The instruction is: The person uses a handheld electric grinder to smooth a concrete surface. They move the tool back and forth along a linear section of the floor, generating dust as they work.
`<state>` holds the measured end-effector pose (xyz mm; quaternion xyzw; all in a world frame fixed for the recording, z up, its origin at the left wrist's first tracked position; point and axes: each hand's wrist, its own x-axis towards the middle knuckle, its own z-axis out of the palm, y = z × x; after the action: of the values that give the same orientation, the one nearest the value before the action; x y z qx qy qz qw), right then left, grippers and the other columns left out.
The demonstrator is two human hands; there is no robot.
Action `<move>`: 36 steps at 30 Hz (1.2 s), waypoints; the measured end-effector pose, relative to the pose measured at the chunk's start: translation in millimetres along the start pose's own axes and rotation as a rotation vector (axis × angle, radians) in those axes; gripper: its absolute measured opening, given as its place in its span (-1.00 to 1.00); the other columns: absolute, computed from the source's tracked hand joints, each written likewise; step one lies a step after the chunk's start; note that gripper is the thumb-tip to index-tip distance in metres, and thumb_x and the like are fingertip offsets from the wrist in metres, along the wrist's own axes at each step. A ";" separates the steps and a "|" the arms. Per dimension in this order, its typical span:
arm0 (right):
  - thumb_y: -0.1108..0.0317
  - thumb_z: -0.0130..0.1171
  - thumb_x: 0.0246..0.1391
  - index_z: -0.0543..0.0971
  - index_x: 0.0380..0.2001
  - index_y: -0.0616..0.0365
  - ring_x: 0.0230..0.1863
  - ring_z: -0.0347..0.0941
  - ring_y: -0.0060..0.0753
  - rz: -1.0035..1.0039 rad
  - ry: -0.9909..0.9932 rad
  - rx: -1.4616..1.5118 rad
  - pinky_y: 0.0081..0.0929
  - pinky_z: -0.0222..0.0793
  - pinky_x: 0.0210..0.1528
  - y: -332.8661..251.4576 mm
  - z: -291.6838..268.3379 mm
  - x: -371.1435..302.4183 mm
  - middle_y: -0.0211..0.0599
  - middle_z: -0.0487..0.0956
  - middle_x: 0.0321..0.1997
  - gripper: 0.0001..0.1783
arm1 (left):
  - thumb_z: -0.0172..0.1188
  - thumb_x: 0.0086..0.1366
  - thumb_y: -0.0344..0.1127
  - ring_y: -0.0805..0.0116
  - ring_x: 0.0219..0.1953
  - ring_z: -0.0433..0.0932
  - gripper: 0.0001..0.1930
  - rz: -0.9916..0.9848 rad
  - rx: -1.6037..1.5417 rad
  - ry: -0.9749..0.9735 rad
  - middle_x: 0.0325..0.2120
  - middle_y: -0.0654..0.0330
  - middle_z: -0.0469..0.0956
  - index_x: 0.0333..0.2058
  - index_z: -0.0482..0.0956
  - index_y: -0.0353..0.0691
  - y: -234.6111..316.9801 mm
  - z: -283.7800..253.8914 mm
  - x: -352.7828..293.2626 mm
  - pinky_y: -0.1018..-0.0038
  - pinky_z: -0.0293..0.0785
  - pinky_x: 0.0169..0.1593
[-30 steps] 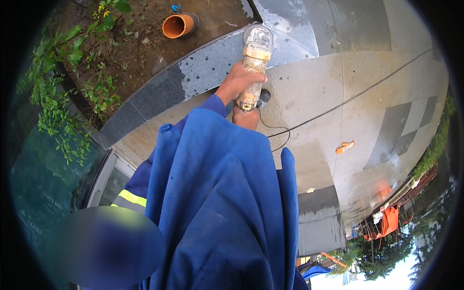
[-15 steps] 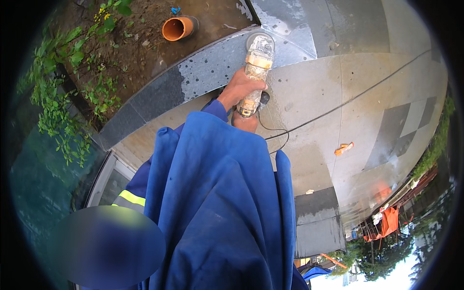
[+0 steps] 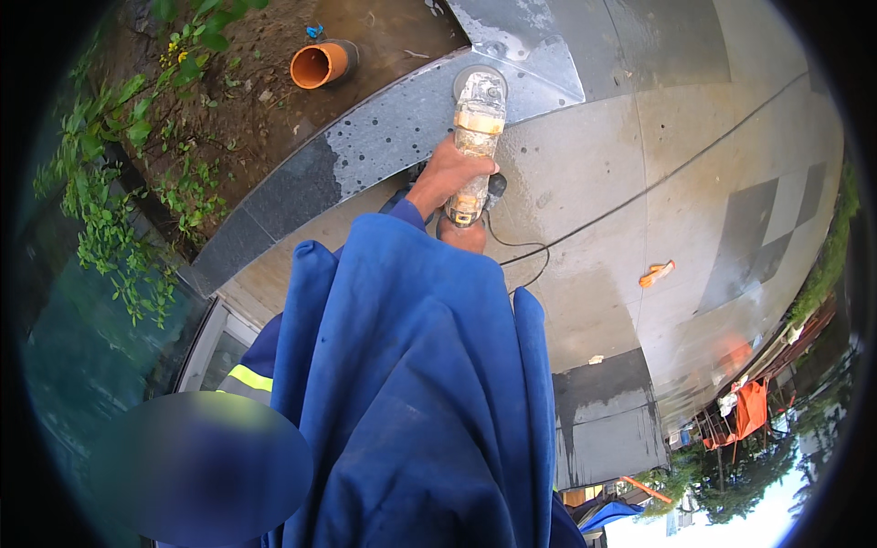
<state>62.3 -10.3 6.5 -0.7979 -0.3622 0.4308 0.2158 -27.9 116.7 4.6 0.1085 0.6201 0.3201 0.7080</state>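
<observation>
An angle grinder (image 3: pixel 479 123), its pale casing coated with dried splashes and orange-yellow bands, points away from me. Its round disc (image 3: pixel 481 80) lies on a wet grey stone slab (image 3: pixel 393 130) dotted with dark spots, near the slab's corner joint. My left hand (image 3: pixel 448 173) wraps around the middle of the grinder body, thumb over the top. At the grinder's rear end, my right hand (image 3: pixel 462 236) closes about it; blue cloth and the tool hide most of its fingers. A black cord runs from the tool's rear.
Beyond the slab lies muddy soil with an orange pipe (image 3: pixel 322 66) and leafy plants (image 3: pixel 114 237). The cord (image 3: pixel 639 194) crosses the paving to the right, where an orange glove (image 3: pixel 657 273) lies. My blue jacket (image 3: pixel 411 365) fills the lower middle.
The view has shifted a little, so the pipe and slab appear further left. The grinder stays in nearly the same spot on the slab, both hands still on it.
</observation>
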 end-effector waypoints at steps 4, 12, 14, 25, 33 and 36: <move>0.38 0.32 -0.11 0.63 -0.26 0.40 -0.30 0.68 0.14 0.043 -0.049 -0.055 -0.07 0.50 -0.18 -49.8 1.9 14.6 0.13 0.69 -0.38 -0.66 | 0.51 0.03 -0.36 0.32 -0.17 0.65 -0.45 0.033 -0.021 -0.010 -0.17 0.14 0.67 0.03 0.59 -0.30 21.4 -10.1 10.7 0.33 0.59 -0.05; 0.32 0.34 -0.11 0.62 -0.14 0.36 -0.14 0.65 0.30 0.166 -0.123 -0.211 0.05 0.50 -0.08 -13.6 -16.3 9.1 0.23 0.69 -0.25 -0.56 | 0.49 0.05 -0.38 0.31 -0.16 0.63 -0.42 -0.012 0.054 -0.043 -0.16 0.15 0.63 0.08 0.55 -0.29 7.9 8.8 5.2 0.32 0.58 -0.06; 0.28 0.35 -0.12 0.62 -0.10 0.33 -0.10 0.64 0.35 0.171 -0.159 -0.208 0.10 0.50 -0.04 -24.8 -14.7 5.9 0.26 0.69 -0.21 -0.52 | 0.48 0.06 -0.38 0.29 -0.15 0.62 -0.41 0.000 0.034 -0.021 -0.14 0.15 0.62 0.11 0.54 -0.29 11.1 0.6 0.6 0.31 0.57 -0.05; 0.29 0.33 -0.10 0.63 -0.11 0.31 -0.13 0.64 0.32 0.175 -0.152 -0.190 0.07 0.49 -0.05 -28.1 -11.4 12.3 0.23 0.69 -0.25 -0.55 | 0.47 0.07 -0.37 0.29 -0.16 0.61 -0.42 0.011 0.060 -0.012 -0.17 0.18 0.61 0.10 0.55 -0.27 9.7 -0.8 -1.3 0.28 0.57 -0.06; 0.32 0.32 -0.11 0.63 -0.15 0.32 -0.17 0.65 0.27 0.106 -0.164 -0.153 0.03 0.49 -0.08 -43.8 2.6 14.1 0.20 0.69 -0.28 -0.58 | 0.47 0.06 -0.38 0.29 -0.12 0.61 -0.41 -0.004 -0.020 -0.001 -0.13 0.16 0.61 0.10 0.54 -0.28 31.2 -22.0 5.1 0.28 0.56 -0.03; 0.33 0.32 -0.11 0.63 -0.16 0.33 -0.18 0.65 0.25 0.128 -0.074 -0.144 0.02 0.49 -0.09 -21.9 -7.8 16.8 0.19 0.69 -0.29 -0.59 | 0.48 0.07 -0.37 0.30 -0.14 0.61 -0.42 -0.019 0.025 -0.062 -0.13 0.15 0.61 0.10 0.53 -0.28 19.0 1.4 4.9 0.30 0.57 -0.06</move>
<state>66.5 16.4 16.2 -0.8165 -0.3481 0.4457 0.1163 -32.5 134.6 11.4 0.1213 0.6031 0.3018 0.7283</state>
